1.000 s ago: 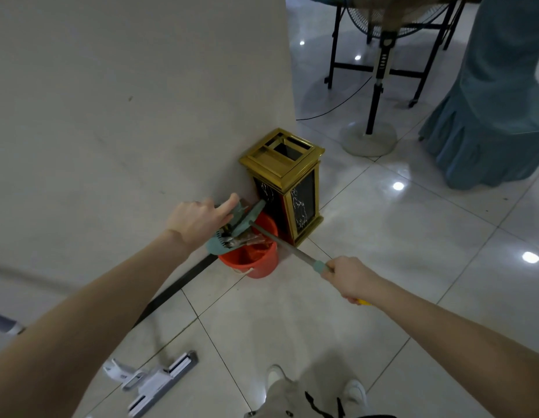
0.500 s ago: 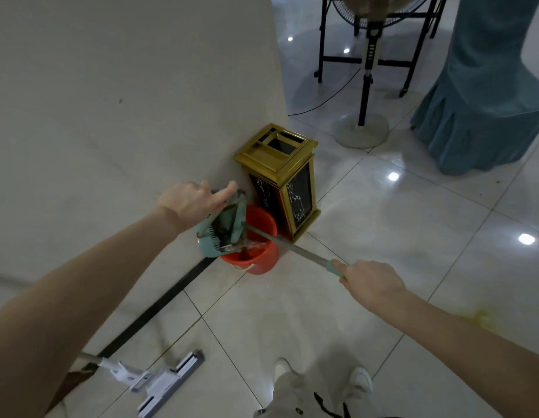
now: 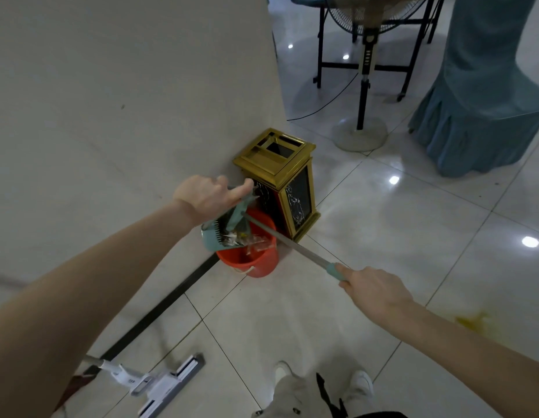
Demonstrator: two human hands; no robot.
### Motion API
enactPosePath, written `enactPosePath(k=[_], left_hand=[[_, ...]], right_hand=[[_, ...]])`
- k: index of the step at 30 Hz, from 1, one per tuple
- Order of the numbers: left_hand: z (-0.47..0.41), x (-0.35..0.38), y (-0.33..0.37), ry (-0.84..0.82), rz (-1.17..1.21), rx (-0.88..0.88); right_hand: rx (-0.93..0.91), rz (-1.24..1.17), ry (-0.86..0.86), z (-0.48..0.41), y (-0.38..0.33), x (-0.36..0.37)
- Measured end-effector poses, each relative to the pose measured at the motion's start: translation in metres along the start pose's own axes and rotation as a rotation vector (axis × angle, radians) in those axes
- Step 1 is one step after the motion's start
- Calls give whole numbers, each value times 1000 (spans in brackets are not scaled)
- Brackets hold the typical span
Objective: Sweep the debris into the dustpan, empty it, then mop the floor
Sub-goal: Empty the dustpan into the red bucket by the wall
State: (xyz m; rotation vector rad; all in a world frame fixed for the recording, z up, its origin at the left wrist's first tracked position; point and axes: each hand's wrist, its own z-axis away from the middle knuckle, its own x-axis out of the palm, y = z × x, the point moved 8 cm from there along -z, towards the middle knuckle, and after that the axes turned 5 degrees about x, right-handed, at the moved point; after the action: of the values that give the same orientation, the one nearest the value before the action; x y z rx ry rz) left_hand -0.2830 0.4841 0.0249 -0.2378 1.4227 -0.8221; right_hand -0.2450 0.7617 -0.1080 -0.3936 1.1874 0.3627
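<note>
One red bucket (image 3: 250, 262) stands on the floor by the wall, with one gold bin (image 3: 282, 176) just behind it and one mop (image 3: 168, 383) lying well in front. One teal dustpan (image 3: 212, 236) tilts over the bucket's rim, debris (image 3: 247, 240) at its lip. The left hand (image 3: 208, 196) grips the dustpan's upper edge. The right hand (image 3: 374, 289) is curled round the long handle (image 3: 292, 247) running to the dustpan.

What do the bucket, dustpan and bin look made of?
Bucket: probably plastic, uniform orange, smooth dull wall. Dustpan: probably plastic, teal, moulded comb teeth. Bin: apparently metal, glossy gold frame; dark white-veined panels, stone or print, unclear.
</note>
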Motion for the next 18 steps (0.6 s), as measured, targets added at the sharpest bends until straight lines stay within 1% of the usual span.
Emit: enactPosePath(k=[4, 6, 12, 15, 18], left_hand=[[-6, -4, 5, -22, -24, -12], [-4, -7, 3, -10, -30, -13], [4, -6, 5, 9, -55, 20], [0, -5, 9, -9, -43, 33], [-5, -7, 7, -21, -44, 13]], right_hand=[[0, -32, -36, -1, -22, 10], [6, -1, -48, -3, -24, 14], [22, 148, -20, -3, 10, 11], [-1, 148, 23, 0, 21, 4], [12, 93, 61, 6, 27, -2]])
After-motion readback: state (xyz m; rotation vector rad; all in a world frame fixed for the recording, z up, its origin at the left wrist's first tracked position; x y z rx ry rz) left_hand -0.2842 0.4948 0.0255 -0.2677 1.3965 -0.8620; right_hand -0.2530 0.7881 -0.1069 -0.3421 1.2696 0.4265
